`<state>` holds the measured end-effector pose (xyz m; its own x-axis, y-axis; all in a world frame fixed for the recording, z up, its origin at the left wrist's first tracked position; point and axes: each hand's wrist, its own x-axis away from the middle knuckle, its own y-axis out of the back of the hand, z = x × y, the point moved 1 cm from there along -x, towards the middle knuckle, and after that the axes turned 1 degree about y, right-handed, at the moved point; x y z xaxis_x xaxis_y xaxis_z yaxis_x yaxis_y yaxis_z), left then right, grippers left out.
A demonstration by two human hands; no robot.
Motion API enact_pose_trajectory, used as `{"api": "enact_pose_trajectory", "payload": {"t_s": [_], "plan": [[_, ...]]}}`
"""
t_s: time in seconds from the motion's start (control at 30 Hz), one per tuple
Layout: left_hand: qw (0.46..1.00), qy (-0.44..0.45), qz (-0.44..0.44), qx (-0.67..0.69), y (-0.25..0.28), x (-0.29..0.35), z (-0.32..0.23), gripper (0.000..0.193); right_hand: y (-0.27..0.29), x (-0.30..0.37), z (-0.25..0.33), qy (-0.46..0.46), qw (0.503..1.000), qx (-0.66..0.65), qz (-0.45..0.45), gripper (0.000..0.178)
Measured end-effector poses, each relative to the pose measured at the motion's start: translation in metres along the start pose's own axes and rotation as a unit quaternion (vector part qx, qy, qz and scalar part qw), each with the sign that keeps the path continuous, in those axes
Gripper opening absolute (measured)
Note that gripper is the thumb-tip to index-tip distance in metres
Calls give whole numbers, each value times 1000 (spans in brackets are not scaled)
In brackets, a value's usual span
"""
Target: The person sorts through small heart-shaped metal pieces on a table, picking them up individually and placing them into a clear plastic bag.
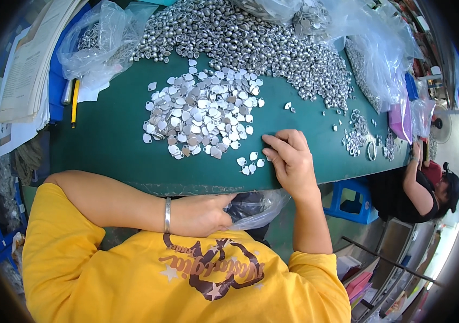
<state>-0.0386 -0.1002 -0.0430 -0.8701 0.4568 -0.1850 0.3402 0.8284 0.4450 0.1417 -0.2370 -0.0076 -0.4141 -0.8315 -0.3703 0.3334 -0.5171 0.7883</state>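
Observation:
My right hand [292,161] rests on the green tabletop with thumb and forefinger close together. Whatever they pinch is too small to make out. Just left of those fingertips lie several loose silver heart-shaped metal tags [252,156]. Beyond them spreads a large pile of the same flat tags [202,116]. Below the table's front edge, my left hand [202,214] is closed at the rim of a clear plastic bag [264,210] over my lap. Its fingertips are partly hidden, and a metal bangle [167,215] circles that wrist.
A wide heap of small domed silver pieces [251,40] covers the table's far side. Plastic bags of parts [100,37] stand at its ends. A yellow cutter [75,102] and papers [25,81] are left. Rings [355,134] lie right, near a seated co-worker [415,188] and blue stool [350,202].

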Motion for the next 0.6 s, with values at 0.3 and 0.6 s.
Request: {"api": "enact_pose_trajectory", "payload": {"t_s": [0.3, 0.6], "plan": [[999, 38, 24, 12, 1, 1, -2, 4, 8, 22, -1, 20, 1000, 6, -10, 21], [999, 37, 23, 22, 2, -1, -4, 6, 8, 44, 26, 13, 973, -201, 115, 24]]}}
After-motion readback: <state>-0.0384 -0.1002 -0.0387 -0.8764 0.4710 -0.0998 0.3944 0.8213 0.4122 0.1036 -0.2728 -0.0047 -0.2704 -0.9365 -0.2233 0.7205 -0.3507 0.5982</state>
